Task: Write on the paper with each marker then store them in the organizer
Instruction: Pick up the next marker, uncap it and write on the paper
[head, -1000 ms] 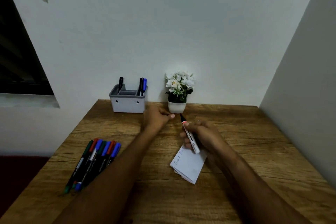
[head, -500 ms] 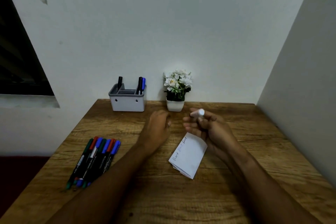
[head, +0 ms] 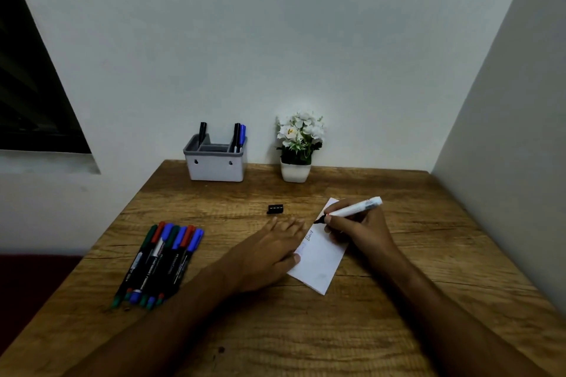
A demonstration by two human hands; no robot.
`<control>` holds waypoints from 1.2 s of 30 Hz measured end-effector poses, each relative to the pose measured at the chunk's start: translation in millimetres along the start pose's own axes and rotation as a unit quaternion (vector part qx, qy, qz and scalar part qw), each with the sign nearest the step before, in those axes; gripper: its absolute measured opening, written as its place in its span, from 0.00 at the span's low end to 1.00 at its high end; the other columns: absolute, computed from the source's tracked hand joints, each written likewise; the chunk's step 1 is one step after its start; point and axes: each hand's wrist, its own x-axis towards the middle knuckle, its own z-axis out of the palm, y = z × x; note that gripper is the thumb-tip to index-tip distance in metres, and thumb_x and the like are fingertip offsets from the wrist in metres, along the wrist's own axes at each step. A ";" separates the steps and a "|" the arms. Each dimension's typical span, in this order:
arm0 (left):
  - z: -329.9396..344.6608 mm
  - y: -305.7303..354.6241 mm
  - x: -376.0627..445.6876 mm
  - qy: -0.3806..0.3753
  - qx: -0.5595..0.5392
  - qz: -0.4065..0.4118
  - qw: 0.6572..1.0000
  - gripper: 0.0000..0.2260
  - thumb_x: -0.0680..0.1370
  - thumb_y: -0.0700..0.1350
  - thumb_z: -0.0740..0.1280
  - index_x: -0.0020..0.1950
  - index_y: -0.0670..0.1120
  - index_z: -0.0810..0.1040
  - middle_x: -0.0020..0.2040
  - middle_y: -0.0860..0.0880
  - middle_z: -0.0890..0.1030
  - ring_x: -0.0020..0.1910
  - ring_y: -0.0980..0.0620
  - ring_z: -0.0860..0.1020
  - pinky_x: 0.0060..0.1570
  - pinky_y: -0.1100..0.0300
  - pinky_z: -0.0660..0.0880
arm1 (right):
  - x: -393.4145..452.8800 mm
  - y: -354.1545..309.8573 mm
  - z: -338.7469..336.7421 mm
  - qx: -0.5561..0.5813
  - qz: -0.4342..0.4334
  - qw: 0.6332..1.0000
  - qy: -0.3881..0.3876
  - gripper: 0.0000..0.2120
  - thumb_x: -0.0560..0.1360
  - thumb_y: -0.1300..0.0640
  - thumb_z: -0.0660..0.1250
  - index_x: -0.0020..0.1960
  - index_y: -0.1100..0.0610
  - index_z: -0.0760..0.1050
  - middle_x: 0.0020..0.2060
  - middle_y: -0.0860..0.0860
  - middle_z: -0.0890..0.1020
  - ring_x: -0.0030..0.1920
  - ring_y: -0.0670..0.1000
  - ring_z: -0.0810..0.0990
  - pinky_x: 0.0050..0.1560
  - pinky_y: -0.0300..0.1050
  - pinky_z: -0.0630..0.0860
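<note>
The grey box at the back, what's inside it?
Three markers stand in the grey organizer: a black one on its left side, a black one and a blue one on its right. The walls hide their lower ends.

On the table (head: 398, 330), the organizer (head: 215, 164) stands at the back with the plant pot (head: 295, 173) to its right, the loose markers (head: 162, 260) lie front left, the cap (head: 275, 209) sits mid-table, and the paper (head: 321, 257) lies right of it.

A potted white flower plant (head: 298, 144) stands on the wooden table (head: 428, 254).
</note>
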 end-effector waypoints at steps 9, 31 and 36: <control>3.4 -1.9 -3.0 0.001 0.009 0.020 1.000 0.25 0.85 0.54 0.47 0.81 0.52 0.42 0.81 0.55 0.42 0.77 0.63 0.37 0.74 0.62 0.33 | 12.9 5.4 -1.6 -0.122 -0.045 0.990 -0.048 0.06 0.75 0.66 0.72 0.45 0.57 0.86 0.40 0.52 0.88 0.44 0.52 0.87 0.43 0.46 0.82; 4.0 -4.8 -1.2 0.008 0.006 0.028 1.000 0.26 0.85 0.52 0.48 0.81 0.50 0.43 0.81 0.54 0.43 0.78 0.61 0.38 0.76 0.60 0.35 | 23.7 21.5 4.5 -0.192 -0.083 0.976 -0.056 0.04 0.75 0.64 0.72 0.45 0.58 0.86 0.42 0.51 0.87 0.43 0.51 0.87 0.44 0.57 0.85; 4.4 -3.3 -1.4 0.006 0.007 0.024 1.000 0.26 0.85 0.51 0.48 0.81 0.50 0.43 0.81 0.54 0.42 0.78 0.61 0.37 0.77 0.60 0.36 | 24.5 22.6 3.9 -0.198 -0.086 0.975 -0.060 0.04 0.74 0.64 0.73 0.45 0.58 0.86 0.42 0.50 0.87 0.43 0.51 0.87 0.44 0.57 0.85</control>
